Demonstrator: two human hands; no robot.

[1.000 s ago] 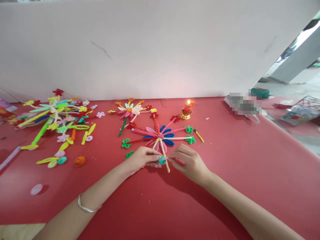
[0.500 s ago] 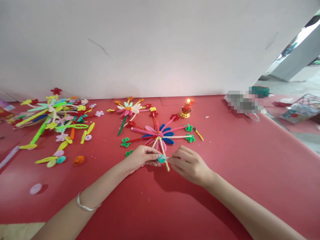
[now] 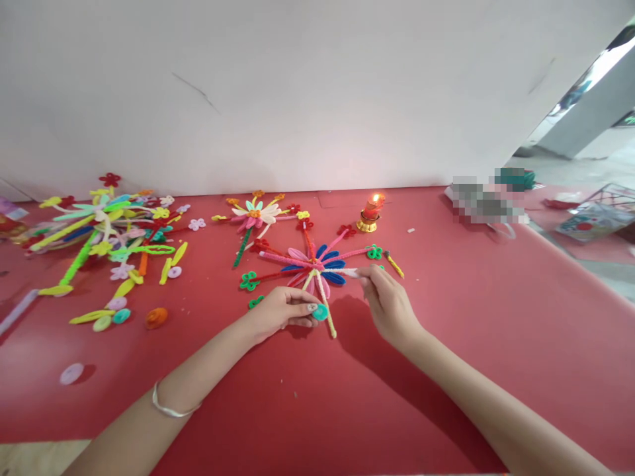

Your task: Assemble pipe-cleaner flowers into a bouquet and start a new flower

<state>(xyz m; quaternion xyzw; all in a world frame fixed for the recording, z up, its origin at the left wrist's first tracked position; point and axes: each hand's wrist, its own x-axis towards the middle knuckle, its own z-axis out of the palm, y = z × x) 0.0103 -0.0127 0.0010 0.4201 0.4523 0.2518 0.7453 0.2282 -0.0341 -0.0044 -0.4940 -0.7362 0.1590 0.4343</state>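
Moved right hand off teal coil to pinch white stem of flower; pinching coil in left hand grip; flower mostly built, coil seemingly unattached.

The left hand pinches a teal coil against the yellow stem of a pink-and-blue pipe-cleaner flower lying on the red table. The right hand seems to grip the flower's white stem. A lit candle stands farther back. A pile of pipe-cleaner flowers lies far left.
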